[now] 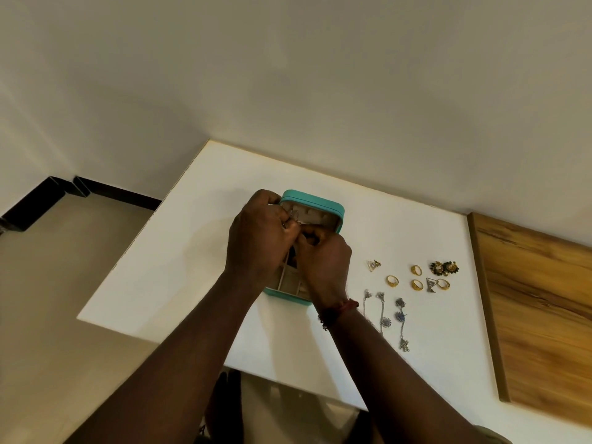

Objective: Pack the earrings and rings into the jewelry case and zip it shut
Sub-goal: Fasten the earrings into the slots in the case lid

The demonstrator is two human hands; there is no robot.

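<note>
Silver earring (295,217) looks light and snag-prone; your left hand (259,232) and right hand (323,257) both pinch it. Grip at its hook.

No readable text, label, brand or number on jewelry case (320,200) or elsewhere.

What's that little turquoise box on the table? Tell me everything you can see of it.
The jewelry case is a turquoise box with rounded corners, lying open on the white table. Its lid stands raised at the far side, lined in pale beige with padded ridges. The base, nearer the person, has beige dividers forming compartments. The left hand and right hand are over its middle, hiding much of the inside; the left pinches a small silver piece by the lid.
</note>
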